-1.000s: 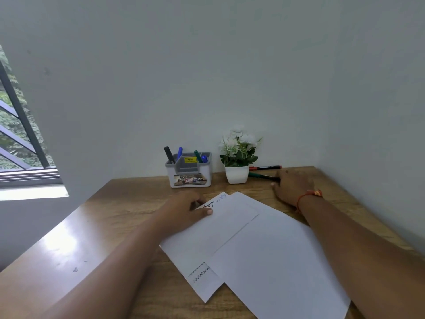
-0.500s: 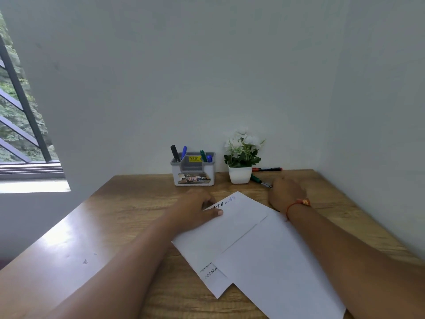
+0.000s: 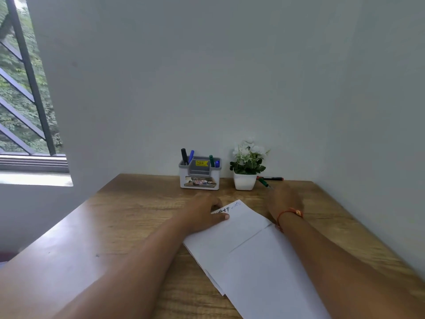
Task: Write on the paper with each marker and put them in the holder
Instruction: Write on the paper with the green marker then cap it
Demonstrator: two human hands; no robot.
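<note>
Two bare forearms are reaching fwd over a wooden counter w/ white walls behind and to the right.

Nearest, two white paper sheets are lying overlapped on the counter, angled toward the right. The far corner of the under sheet is carrying dark scribbles and a few fainter marks.

The left hand is lying flat, palm down, fingers loosely spread, pressing on that sheet's far-left edge just beside the scribbles.

The right hand is lying beyond the paper's far-right corner, an orange thread bracelet circling its wrist. Its fingers are curling round a green marker, whose far end is sticking out toward the plant pot; the grip itself is hidden behind the hand, so can't tell how tight.

Farther back, by the wall, a grey-and-white holder is standing upright w/ a black and a blue marker in its left slot, a green and a blue one in its right slot. Just right of it, a white pot w/ white flowers is standing. Behind the pot's right side, a black-and-red marker is lying flat on the counter near the wall.
</note>
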